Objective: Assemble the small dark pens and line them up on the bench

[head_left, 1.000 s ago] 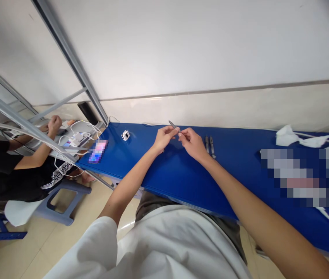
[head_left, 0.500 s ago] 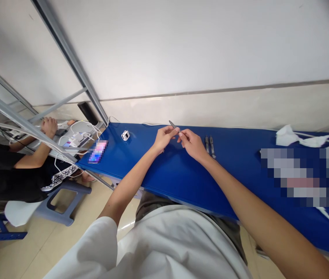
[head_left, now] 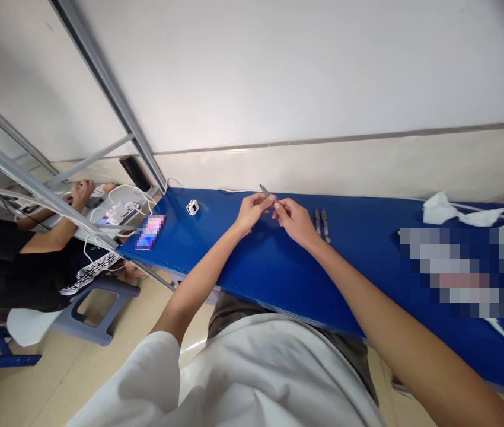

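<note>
Above the blue desk [head_left: 261, 267], my left hand [head_left: 251, 213] is closed around a slim dark grey pen [head_left: 264, 190]. One end of the pen sticks out past the left fingers toward the wall. My right hand [head_left: 295, 218] pinches the pen's other end, close beside the left fingertips, which hide part of it. Two similar grey pens [head_left: 321, 224] lie side by side on the desk just right of my right hand.
A small white device with a dark screen [head_left: 193, 207] and a phone [head_left: 149, 231] lie on the left. Crumpled white tissue [head_left: 439, 207] and a blurred-out item [head_left: 461, 270] are at right. Beyond the metal frame [head_left: 109, 95], another person's hands [head_left: 83, 191] work among cables.
My hands and the pen stay almost exactly in place. On the left, the other person's hands have shifted slightly.
</note>
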{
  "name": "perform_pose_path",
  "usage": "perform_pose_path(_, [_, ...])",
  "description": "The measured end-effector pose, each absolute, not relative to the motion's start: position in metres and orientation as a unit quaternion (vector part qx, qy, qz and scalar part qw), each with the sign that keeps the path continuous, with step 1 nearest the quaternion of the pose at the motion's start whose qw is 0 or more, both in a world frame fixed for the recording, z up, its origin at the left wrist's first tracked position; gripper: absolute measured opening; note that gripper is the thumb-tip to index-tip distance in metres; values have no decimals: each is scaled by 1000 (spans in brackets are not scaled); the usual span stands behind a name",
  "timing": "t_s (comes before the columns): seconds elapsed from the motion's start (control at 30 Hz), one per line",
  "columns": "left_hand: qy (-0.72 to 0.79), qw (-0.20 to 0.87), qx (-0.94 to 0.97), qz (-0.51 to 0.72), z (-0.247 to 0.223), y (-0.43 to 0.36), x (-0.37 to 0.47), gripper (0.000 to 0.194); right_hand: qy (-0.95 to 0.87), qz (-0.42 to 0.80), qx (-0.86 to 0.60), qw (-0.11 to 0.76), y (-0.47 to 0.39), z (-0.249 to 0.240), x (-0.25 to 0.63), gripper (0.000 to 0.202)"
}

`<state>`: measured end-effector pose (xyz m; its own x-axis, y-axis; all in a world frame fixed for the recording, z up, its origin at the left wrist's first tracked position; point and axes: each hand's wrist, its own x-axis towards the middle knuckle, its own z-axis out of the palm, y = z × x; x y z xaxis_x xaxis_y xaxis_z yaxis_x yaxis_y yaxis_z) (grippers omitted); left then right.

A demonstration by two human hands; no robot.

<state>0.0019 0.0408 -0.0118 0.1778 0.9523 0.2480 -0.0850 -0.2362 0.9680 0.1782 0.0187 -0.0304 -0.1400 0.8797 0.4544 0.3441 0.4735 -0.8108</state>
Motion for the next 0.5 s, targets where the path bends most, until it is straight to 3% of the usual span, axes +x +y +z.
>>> perform_pose_path(0.27, [363,495,583,533,-17,44,3,50,-669,300,-426,529,23,-37,175,42])
perform_pose_path(0.5, [359,498,589,526,-13,42,2,51,-697,310,-415,495,19,-33,177,45])
